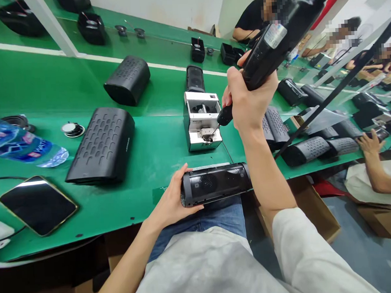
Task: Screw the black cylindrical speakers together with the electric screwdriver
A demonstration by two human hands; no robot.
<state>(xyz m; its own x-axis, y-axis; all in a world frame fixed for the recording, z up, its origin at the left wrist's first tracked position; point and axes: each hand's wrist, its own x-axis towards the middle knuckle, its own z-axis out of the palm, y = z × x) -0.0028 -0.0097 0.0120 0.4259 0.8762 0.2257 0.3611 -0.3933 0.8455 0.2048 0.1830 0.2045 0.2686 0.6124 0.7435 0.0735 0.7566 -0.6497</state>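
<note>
Right fingers [226, 96] grip screwdriver [264, 52] at feeder [203, 116] containing pale bar [204, 107].

Black speaker housings [100, 145] are lining a long green workbench [159, 139] in a factory assembly workshop, where loose speaker drivers [121, 31] are lying among them and a power screwdriver [265, 51] is pointing at a small screw feeder [205, 142]. Co-workers [249, 20] are occupying places farther along, one touching a black unit [381, 133], while open cardboard boxes [320, 210] are standing below on a grey floor [381, 262].
</note>
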